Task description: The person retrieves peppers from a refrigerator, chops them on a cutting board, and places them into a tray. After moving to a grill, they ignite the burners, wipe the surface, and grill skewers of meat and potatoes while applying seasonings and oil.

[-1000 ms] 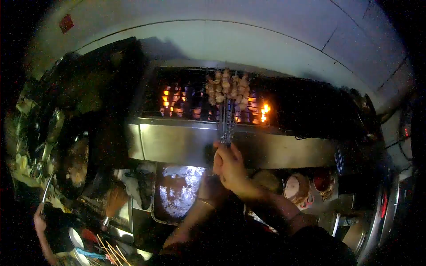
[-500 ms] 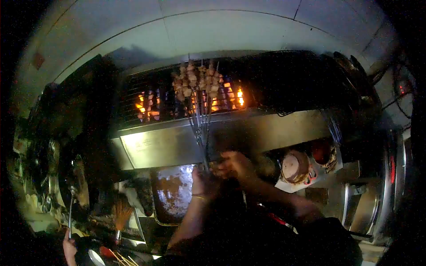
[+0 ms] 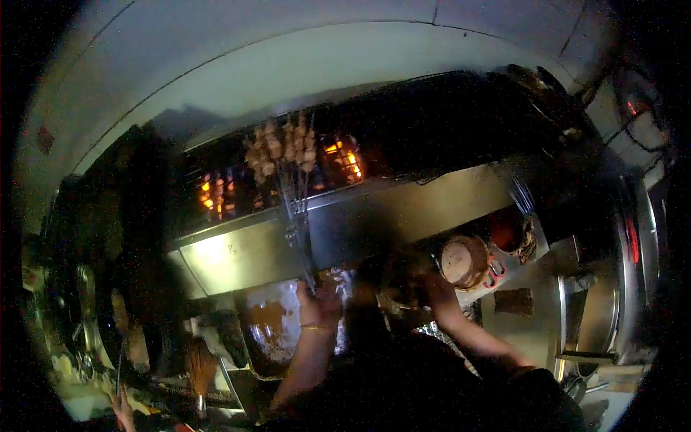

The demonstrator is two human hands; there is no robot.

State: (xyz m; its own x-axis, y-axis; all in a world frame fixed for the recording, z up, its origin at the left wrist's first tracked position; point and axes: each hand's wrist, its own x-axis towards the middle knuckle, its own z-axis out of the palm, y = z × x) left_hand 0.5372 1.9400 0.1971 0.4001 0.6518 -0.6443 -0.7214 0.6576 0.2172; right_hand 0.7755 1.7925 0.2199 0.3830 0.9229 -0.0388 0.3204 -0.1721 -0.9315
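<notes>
A bunch of metal skewers with chunks of meat lies over the grill, where coals glow. My left hand, with a yellow band at the wrist, is closed round the lower ends of the skewers. Below it sits a metal tray with brown and whitish residue. My right hand is apart from the skewers, left of a round container; its fingers are lost in shadow and blur.
A dark red bowl and red-handled scissors are beside the round container. More bare skewers lean at the right. A brush stands at lower left, near another person's hand holding a long utensil.
My right hand has left the skewer ends and moved right, toward the round container. My left hand still holds the skewers. The whole view has shifted and tilted.
</notes>
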